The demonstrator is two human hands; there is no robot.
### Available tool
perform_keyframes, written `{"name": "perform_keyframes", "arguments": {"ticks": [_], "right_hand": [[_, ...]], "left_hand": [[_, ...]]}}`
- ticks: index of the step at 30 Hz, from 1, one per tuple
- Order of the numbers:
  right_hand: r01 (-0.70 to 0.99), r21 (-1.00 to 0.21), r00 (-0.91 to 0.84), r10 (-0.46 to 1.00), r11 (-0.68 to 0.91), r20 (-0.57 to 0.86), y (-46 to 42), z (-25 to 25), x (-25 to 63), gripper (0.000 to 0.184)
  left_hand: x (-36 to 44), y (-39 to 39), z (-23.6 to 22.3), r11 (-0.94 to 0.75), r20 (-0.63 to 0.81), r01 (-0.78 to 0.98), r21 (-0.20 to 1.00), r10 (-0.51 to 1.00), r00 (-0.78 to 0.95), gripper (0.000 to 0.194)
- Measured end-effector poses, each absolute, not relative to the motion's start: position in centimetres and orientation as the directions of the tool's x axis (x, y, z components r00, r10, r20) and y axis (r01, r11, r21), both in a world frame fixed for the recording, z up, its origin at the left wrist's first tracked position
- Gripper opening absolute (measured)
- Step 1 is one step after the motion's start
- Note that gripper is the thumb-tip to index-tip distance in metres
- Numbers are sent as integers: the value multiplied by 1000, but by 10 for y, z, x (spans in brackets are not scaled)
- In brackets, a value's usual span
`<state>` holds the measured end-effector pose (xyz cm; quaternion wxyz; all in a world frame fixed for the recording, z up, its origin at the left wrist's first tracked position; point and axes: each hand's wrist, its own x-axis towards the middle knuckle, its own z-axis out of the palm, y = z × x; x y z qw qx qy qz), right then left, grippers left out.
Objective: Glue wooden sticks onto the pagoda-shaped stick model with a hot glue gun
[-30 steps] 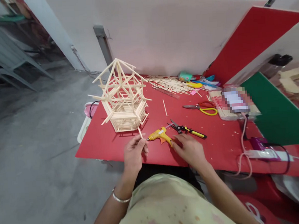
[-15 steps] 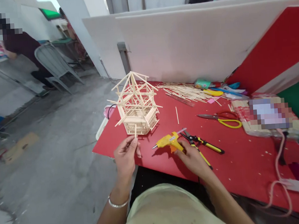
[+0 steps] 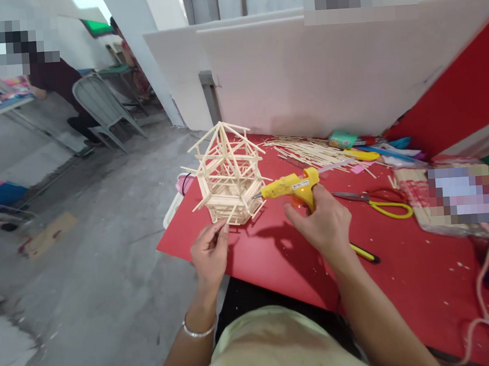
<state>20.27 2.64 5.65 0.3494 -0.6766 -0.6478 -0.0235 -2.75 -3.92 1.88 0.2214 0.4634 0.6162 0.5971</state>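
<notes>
A small house built of thin wooden sticks (image 3: pixel 226 173) stands near the left end of the red table (image 3: pixel 291 268). My right hand (image 3: pixel 324 225) grips a yellow glue gun (image 3: pixel 292 186) lifted off the table, its nozzle pointing left at the house's lower wall. My left hand (image 3: pixel 209 254) pinches a short wooden stick (image 3: pixel 230 216) and holds it against the base of the house.
A heap of loose sticks (image 3: pixel 309 151) lies at the back by the white partition (image 3: pixel 304 74). Yellow-handled scissors (image 3: pixel 378 202), black-and-yellow cutters (image 3: pixel 365 253), a pixelated packet (image 3: pixel 456 197) and a pink cable (image 3: pixel 483 295) are on the right. Left: grey floor, a grey chair (image 3: pixel 103 109), another person (image 3: pixel 56 78).
My right hand has picked the glue gun up from the table and swung its nozzle to the house. My left hand has brought the short stick to the house's base.
</notes>
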Motion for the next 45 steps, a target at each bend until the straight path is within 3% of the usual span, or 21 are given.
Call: {"name": "perform_keyframes", "arguments": {"ticks": [7, 17, 23, 45], "right_hand": [[948, -277, 29, 826, 156, 563, 44, 42, 192, 33], [961, -219, -12, 821, 166, 571, 48, 39, 193, 27], [962, -203, -20, 785, 184, 619, 42, 40, 198, 25], [963, -185, -48, 797, 198, 603, 33, 36, 200, 21]], "left_hand": [[-27, -28, 25, -232, 487, 551, 802, 788, -377, 18], [-27, -20, 25, -243, 561, 646, 723, 752, -345, 16], [-26, -23, 27, -332, 660, 695, 638, 701, -271, 13], [-24, -31, 21, -334, 649, 687, 646, 714, -263, 12]]}}
